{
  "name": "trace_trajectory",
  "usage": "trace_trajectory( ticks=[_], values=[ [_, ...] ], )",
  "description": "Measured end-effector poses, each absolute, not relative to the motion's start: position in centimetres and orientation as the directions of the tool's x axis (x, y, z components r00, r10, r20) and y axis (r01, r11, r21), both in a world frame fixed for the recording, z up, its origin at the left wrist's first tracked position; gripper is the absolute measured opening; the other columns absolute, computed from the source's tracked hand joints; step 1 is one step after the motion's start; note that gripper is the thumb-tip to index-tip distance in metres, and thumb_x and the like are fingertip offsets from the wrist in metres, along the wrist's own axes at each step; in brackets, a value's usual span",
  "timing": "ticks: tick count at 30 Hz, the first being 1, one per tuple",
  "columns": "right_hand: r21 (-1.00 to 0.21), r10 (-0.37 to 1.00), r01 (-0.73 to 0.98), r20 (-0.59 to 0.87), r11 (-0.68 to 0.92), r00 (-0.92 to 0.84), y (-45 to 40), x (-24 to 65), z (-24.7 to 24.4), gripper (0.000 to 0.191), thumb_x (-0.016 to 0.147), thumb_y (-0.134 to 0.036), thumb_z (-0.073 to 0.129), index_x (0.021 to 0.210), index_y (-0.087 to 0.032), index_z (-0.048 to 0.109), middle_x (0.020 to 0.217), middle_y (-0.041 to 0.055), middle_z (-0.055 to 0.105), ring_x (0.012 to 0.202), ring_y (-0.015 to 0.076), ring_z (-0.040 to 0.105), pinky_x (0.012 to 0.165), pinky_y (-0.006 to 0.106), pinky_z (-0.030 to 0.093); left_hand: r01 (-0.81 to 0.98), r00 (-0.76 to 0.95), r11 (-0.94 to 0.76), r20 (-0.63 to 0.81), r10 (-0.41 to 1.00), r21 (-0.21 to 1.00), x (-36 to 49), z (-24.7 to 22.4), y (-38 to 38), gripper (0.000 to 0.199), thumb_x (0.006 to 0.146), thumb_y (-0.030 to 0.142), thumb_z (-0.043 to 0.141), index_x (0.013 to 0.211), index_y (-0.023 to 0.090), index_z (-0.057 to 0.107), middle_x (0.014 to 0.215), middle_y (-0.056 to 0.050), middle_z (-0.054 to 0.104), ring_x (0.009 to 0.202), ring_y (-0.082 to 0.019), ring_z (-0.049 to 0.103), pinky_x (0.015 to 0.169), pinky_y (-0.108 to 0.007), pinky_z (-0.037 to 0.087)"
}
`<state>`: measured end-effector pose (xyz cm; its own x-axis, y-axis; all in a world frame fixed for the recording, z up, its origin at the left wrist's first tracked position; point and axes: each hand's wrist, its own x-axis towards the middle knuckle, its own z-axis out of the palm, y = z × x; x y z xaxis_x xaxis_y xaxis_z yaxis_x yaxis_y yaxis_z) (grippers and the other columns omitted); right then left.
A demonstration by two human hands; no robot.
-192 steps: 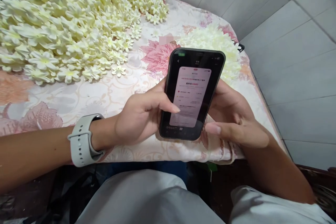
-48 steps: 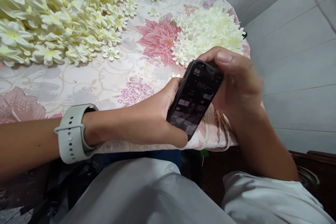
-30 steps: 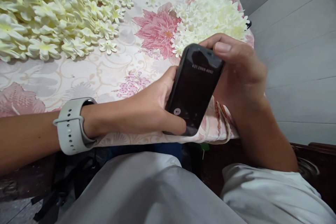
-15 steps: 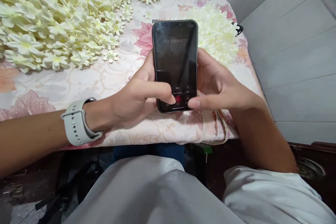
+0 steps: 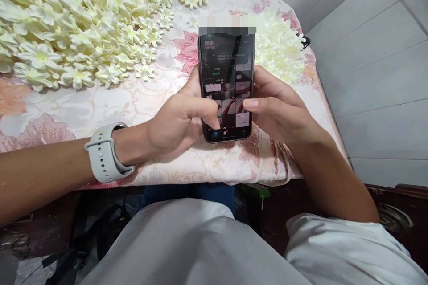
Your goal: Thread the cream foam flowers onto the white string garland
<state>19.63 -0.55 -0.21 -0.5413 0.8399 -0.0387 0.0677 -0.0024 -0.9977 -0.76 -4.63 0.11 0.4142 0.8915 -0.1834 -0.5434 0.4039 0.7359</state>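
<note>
A black smartphone is held upright above the table's front edge, its lit screen showing a grid of small pictures. My left hand grips its left side, the thumb lying over the lower part of the screen. On the other side, my right hand supports the right edge, with its thumb tip at the screen's right border. The fingers behind the phone are mostly hidden. A pale grey watch strap is round my left wrist.
A large heap of cream artificial flowers covers the back left of the floral tablecloth. Behind the phone to the right lies a smaller flower pile. A tiled wall borders the table on the right. A green box shows below the edge.
The phone screen has switched from a dark call display with a red button to a picture grid. My right thumb has moved up along the screen's edge. The view has shifted slightly.
</note>
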Motion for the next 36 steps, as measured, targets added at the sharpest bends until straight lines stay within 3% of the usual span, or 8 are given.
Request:
trace_trajectory(
  ticks=[5, 8, 12, 15, 19, 24, 31, 36],
  values=[
    [-0.998, 0.800, 0.065, -0.032, 0.008, -0.600, -0.3, 20.0, -0.2, 0.069, 0.075, -0.039, 0.096, 0.135, -0.033, 0.062, 0.132, 0.0029, 0.074, 0.126, 0.0291, 0.074, 0.105, 0.046, 0.069, -0.604, 0.407, 0.398, -0.163, 0.899, 0.691, -0.4, 0.3, -4.4, 0.065, 0.055, 0.008, 0.065, 0.115, 0.033, 0.061, 0.095, -0.001, 0.069, 0.103, -0.028, 0.069, 0.079, -0.040, 0.051],
    [-0.997, 0.787, 0.080, -0.051, -0.002, -0.615, -0.5, 20.0, -0.1, 0.081, 0.071, -0.039, 0.101, 0.139, -0.035, 0.058, 0.137, 0.0046, 0.072, 0.128, 0.0303, 0.073, 0.100, 0.045, 0.070, -0.581, 0.391, 0.388, -0.173, 0.904, 0.715, -0.5, 0.2, -4.3, 0.072, 0.057, 0.010, 0.065, 0.124, 0.036, 0.064, 0.091, -0.002, 0.068, 0.098, -0.030, 0.068, 0.078, -0.042, 0.049],
    [-0.995, 0.832, 0.086, -0.009, 0.047, -0.555, -0.8, 19.7, -0.4, 0.071, 0.075, -0.046, 0.100, 0.133, -0.033, 0.061, 0.125, 0.0033, 0.074, 0.119, 0.0279, 0.076, 0.099, 0.043, 0.070, -0.589, 0.385, 0.412, -0.207, 0.900, 0.695, -0.5, 0.0, -4.3, 0.075, 0.056, 0.007, 0.067, 0.125, 0.035, 0.061, 0.087, 0.000, 0.064, 0.087, -0.025, 0.064, 0.075, -0.040, 0.048],
    [-0.993, 0.866, 0.091, 0.015, 0.069, -0.501, -1.1, 19.3, -0.8, 0.062, 0.078, -0.050, 0.098, 0.126, -0.034, 0.063, 0.119, 0.0022, 0.075, 0.119, 0.0279, 0.076, 0.103, 0.045, 0.069, -0.607, 0.394, 0.396, -0.172, 0.903, 0.690, -0.4, -0.3, -4.3, 0.071, 0.056, 0.006, 0.068, 0.120, 0.031, 0.058, 0.096, 0.000, 0.069, 0.091, -0.023, 0.066, 0.078, -0.039, 0.051],
    [-0.994, 0.878, 0.082, 0.023, 0.071, -0.479, -1.1, 19.2, -0.7, 0.054, 0.081, -0.044, 0.096, 0.125, -0.033, 0.066, 0.125, 0.0025, 0.075, 0.124, 0.0291, 0.074, 0.108, 0.048, 0.066, -0.598, 0.392, 0.393, -0.172, 0.904, 0.699, -0.4, -0.3, -4.3, 0.067, 0.055, 0.006, 0.066, 0.116, 0.029, 0.055, 0.101, 0.000, 0.070, 0.105, -0.024, 0.069, 0.081, -0.036, 0.051],
    [-0.997, 0.866, 0.062, 0.003, 0.039, -0.499, -0.5, 20.1, -0.4, 0.034, 0.088, -0.037, 0.079, 0.122, -0.032, 0.076, 0.118, -0.0009, 0.078, 0.115, 0.0274, 0.075, 0.106, 0.045, 0.065, -0.565, 0.391, 0.391, -0.182, 0.902, 0.726, -0.4, 0.1, -4.5, 0.062, 0.056, 0.005, 0.063, 0.113, 0.026, 0.053, 0.096, 0.000, 0.067, 0.089, -0.021, 0.067, 0.072, -0.034, 0.049],
    [-0.991, 0.847, 0.056, 0.072, 0.119, -0.526, -0.8, 20.3, -0.9, 0.048, 0.082, -0.037, 0.091, 0.126, -0.036, 0.073, 0.121, 0.0004, 0.077, 0.113, 0.0282, 0.074, 0.102, 0.044, 0.066, -0.581, 0.405, 0.405, -0.181, 0.896, 0.706, -0.5, 0.0, -4.5, 0.063, 0.057, 0.004, 0.065, 0.115, 0.028, 0.058, 0.092, 0.000, 0.068, 0.104, -0.026, 0.070, 0.080, -0.038, 0.050],
    [-0.985, 0.854, 0.092, 0.080, 0.148, -0.515, -1.0, 20.0, -1.0, 0.045, 0.081, -0.041, 0.094, 0.121, -0.036, 0.072, 0.122, 0.0013, 0.075, 0.112, 0.0276, 0.074, 0.098, 0.042, 0.068, -0.575, 0.392, 0.409, -0.200, 0.898, 0.708, -0.5, -0.1, -4.5, 0.060, 0.056, 0.006, 0.065, 0.111, 0.028, 0.057, 0.091, 0.000, 0.065, 0.102, -0.027, 0.070, 0.077, -0.037, 0.050]
  ],
)
